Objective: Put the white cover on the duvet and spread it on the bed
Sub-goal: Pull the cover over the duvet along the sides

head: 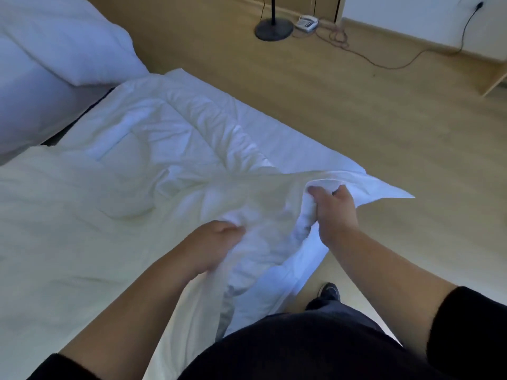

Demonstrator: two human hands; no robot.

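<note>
A cream quilted duvet (82, 204) lies spread over the bed, reaching from the left edge toward its corner. The white cover (277, 267) is bunched at the bed's near right corner, with one pointed corner sticking out to the right. My right hand (333, 215) grips a gathered wad of the white cover, lifted off the bed. My left hand (212, 244) holds the crumpled fabric just left of it, fingers curled into the folds. Which layer each finger holds is hidden in the creases.
A white pillow (52, 50) lies at the head of the bed, top left. Wooden floor (384, 119) stretches to the right. A black lamp base (273, 28), a white telephone (307, 23) and a trailing cable (384, 63) sit by the far wall. My shoe (329, 293) stands beside the bed.
</note>
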